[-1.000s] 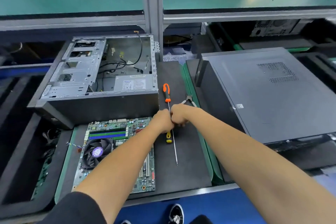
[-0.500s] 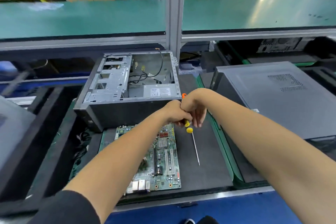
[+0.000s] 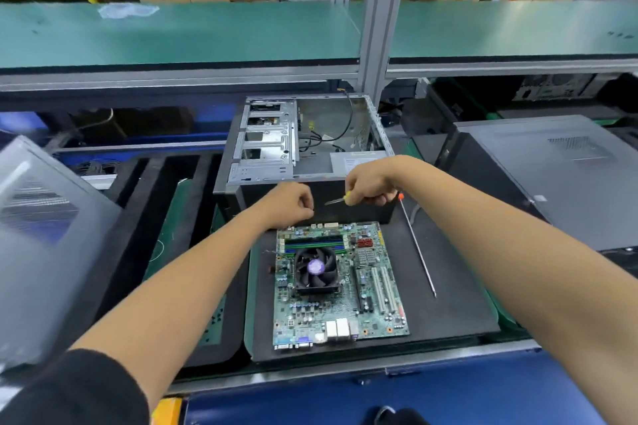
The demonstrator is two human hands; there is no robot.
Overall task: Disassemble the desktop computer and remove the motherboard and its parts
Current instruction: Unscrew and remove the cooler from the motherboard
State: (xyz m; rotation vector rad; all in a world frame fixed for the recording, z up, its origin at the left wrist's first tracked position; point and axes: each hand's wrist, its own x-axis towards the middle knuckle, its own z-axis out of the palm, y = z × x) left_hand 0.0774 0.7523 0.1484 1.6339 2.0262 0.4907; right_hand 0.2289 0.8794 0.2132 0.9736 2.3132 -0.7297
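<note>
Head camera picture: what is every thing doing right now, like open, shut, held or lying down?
Computer case: open, motherboard gone.
Motherboard: out, flat on the mat, fan attached.
Small screwdriver: held by the right hand.
Left hand: fingers curled; contents unclear.
Long screwdriver: lying on the mat.
Second computer: closed.

motherboard [image 3: 340,285]: green, flat on black mat, fan on top | case [image 3: 307,162]: open, behind it
</note>
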